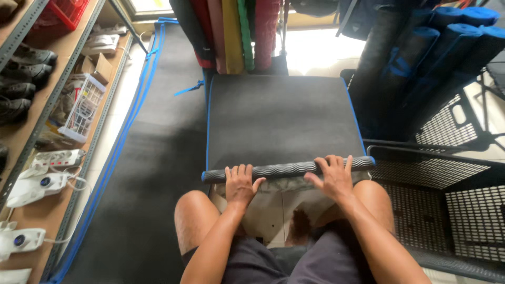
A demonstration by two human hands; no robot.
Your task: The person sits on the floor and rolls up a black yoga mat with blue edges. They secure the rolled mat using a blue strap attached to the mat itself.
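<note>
Matt, rubbery black mat (284,121) seen with ribbed underside at rolled edge (286,170); black plastic crates (447,210) perforated, slightly glossy.

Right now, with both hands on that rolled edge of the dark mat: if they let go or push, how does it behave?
The dark mat is probably floppy: its near end curls into a tight roll under the left hand and right hand. The roll is round, so a push likely rolls it forward. Released, it may spring open. The ribbed underside looks grippy, not slippery.

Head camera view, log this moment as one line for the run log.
left hand: on rolled edge, fingers spread | right hand: on rolled edge | dark mat: near end rolled, rest flat | plastic crate: right of mat
</note>
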